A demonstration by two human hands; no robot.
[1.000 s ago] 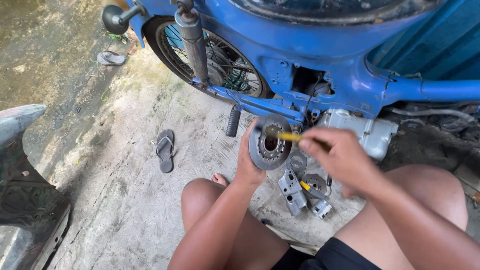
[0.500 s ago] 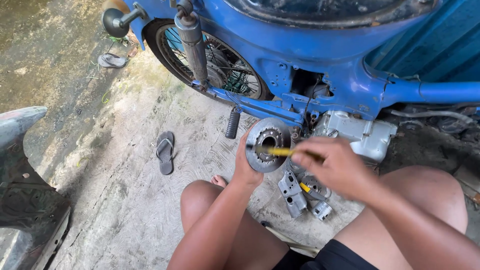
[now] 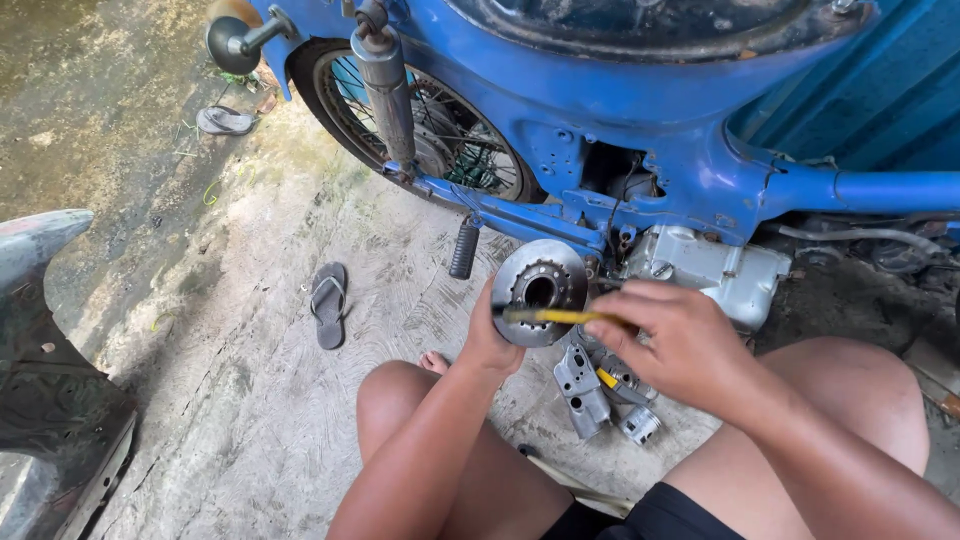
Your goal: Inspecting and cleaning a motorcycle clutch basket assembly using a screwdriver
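Observation:
My left hand [image 3: 493, 340] holds a round grey metal engine part [image 3: 541, 290] upright from behind, its open centre hole facing me. My right hand [image 3: 668, 345] grips a thin tool with a yellow handle [image 3: 556, 317], laid across the face of the round part with its dark tip at the part's left edge. Both hands are raised above my bare knees, in front of the blue motorbike's [image 3: 620, 110] grey engine case [image 3: 710, 268].
Several loose metal engine parts [image 3: 600, 395] lie on the concrete between my knees. A grey sandal [image 3: 328, 303] lies to the left, another [image 3: 224, 121] farther back. The bike's rear wheel [image 3: 420, 130] and footpeg [image 3: 464, 248] stand close ahead. A dark bodywork panel [image 3: 45, 400] fills the lower left.
The round part has been turned slightly in my left hand, and the yellow tool's tip has slid leftward across its face. Both hands stay in about the same place.

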